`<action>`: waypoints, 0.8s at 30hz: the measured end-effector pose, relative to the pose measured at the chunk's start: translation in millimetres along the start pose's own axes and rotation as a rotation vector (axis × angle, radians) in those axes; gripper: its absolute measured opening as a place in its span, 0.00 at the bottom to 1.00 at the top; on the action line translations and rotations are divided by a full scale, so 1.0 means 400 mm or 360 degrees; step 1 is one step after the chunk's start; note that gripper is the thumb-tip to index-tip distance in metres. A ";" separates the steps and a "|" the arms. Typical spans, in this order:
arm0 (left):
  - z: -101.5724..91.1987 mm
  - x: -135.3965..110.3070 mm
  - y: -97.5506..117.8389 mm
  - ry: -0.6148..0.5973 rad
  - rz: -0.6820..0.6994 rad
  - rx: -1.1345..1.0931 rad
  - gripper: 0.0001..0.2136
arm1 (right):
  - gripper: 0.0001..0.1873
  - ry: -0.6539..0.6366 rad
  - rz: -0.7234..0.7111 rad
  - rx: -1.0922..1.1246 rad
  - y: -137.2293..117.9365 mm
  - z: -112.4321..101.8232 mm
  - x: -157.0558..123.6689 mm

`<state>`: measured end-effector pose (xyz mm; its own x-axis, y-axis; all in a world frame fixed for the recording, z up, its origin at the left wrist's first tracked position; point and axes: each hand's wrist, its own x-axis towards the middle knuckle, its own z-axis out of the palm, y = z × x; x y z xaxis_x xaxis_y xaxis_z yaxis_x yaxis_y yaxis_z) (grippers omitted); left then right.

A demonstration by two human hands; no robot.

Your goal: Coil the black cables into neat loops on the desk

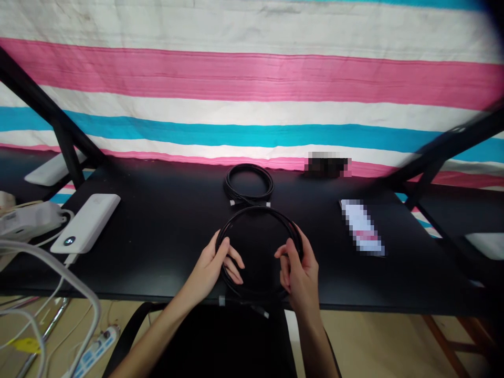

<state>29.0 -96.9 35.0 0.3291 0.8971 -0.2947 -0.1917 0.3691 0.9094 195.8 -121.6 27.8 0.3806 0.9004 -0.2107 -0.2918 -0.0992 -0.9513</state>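
A black cable (258, 209) wound into a round coil is between my hands, just above the front edge of the black table. My left hand (214, 261) grips the coil's left side, thumb on top and fingers curled under it. On the opposite side my right hand (301, 265) closes around the coil, its thumb bent inward. The cable's connector ends (260, 311) hang at the near side, over the table edge. Just beyond lies a second coiled black cable (271, 184), flat on the table with its two light-tipped plugs towards me.
A white power bank (88, 223) with a plugged-in cord lies left on the table (157, 210). White cables (84, 291) and a power strip (96, 352) are at lower left. To the right is a blurred-out phone-like object (362, 228). Striped cloth (252, 79) hangs behind, between black slanted struts (47, 100).
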 end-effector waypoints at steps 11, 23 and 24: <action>-0.019 0.007 0.052 -0.0001 -0.0090 -0.0069 0.22 | 0.24 -0.0280 0.0106 -0.0232 -0.006 -0.006 0.017; -0.006 0.015 0.051 0.0352 0.0244 0.0300 0.17 | 0.26 0.0006 -0.0292 -0.0599 -0.021 0.037 -0.020; -0.006 0.012 0.051 0.0386 0.0276 0.0352 0.17 | 0.25 0.0063 -0.0351 -0.0626 -0.019 0.039 -0.024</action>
<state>24.6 -84.3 51.5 0.0758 0.9830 -0.1674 -0.0120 0.1687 0.9856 180.6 -122.9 40.7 0.4319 0.9019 0.0056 0.1530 -0.0672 -0.9859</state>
